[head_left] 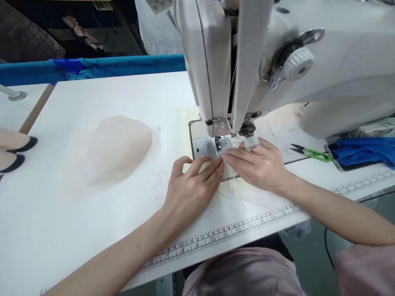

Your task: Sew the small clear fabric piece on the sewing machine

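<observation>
Thin, see-through fabric (pixel 236 189) lies at the front of the sewing machine (pixel 212 65), partly under my fingers. My left hand (pixel 191 187) pinches its edge just in front of the presser foot (pixel 218 143), fingertips pressed together. From the other side, my right hand (pixel 262 166) has its fingers closed on the same fabric, fingertips almost meeting the left ones. A white wrap (pixel 251 142) is around one right finger. The metal needle plate (pixel 202 146) shows left of the foot. The fabric edge between the fingertips is mostly hidden.
A pale sheer piece (pixel 123 144) lies on the white table at left. Green-handled thread snips (pixel 317 155) and a blue cloth (pixel 367 151) rest at right. A printed ruler (pixel 212 239) runs along the front edge. Beige shapes with black bands (pixel 18 152) enter at far left.
</observation>
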A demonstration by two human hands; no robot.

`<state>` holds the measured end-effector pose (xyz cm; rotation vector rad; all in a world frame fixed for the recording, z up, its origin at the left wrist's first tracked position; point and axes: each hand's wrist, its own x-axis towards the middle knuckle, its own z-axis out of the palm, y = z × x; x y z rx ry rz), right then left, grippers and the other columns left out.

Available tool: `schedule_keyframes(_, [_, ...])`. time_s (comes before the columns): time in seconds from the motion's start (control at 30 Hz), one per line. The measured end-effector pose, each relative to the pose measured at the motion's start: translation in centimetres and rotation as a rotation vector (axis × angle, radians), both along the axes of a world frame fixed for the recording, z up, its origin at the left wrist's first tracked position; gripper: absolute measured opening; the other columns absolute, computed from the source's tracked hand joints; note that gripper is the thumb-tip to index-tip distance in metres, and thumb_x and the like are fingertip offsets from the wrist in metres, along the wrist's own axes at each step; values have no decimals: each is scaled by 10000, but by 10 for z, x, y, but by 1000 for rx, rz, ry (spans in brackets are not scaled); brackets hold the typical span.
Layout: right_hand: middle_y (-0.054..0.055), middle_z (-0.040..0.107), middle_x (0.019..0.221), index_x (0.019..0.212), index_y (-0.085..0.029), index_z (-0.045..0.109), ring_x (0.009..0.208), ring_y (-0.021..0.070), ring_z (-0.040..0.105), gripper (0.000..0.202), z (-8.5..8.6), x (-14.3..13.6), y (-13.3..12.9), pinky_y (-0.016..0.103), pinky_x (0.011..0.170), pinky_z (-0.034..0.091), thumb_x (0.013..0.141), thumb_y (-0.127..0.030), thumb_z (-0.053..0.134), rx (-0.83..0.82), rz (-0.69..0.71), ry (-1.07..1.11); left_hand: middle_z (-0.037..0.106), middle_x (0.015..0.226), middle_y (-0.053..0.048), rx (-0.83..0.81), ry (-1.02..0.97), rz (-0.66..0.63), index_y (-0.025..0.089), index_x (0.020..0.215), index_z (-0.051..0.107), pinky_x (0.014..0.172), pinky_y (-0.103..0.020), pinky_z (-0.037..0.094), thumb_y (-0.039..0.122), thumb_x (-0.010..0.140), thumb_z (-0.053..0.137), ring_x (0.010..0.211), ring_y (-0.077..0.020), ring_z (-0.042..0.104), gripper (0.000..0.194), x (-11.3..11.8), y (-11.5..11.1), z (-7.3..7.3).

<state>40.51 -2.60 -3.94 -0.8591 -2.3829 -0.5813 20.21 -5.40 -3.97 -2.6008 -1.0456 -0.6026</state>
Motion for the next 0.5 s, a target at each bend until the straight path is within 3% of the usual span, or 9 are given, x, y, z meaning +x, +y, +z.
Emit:
schedule_keyframes(0.2, [52, 729, 1076, 1127, -129, 673, 971, 200, 593, 341, -7, 0, 5, 370, 816, 380, 994, -329, 431, -224, -104, -115, 659, 1227, 10, -58, 20, 52, 191, 1155, 627, 868, -431, 361, 190, 940, 521, 1109, -217, 608, 240, 0, 2, 0])
schedule_keyframes(0.5, [60, 725, 1082, 1105, -145, 693, 1003, 222, 583, 349, -6, -1, 7, 401, 876, 346, 1003, -300, 397, -224, -137, -143, 652, 1242, -41, -66, 53, 98, 175, 1232, 580, 897, -445, 343, 204, 951, 497, 1188, -233, 571, 295, 2, -1, 1])
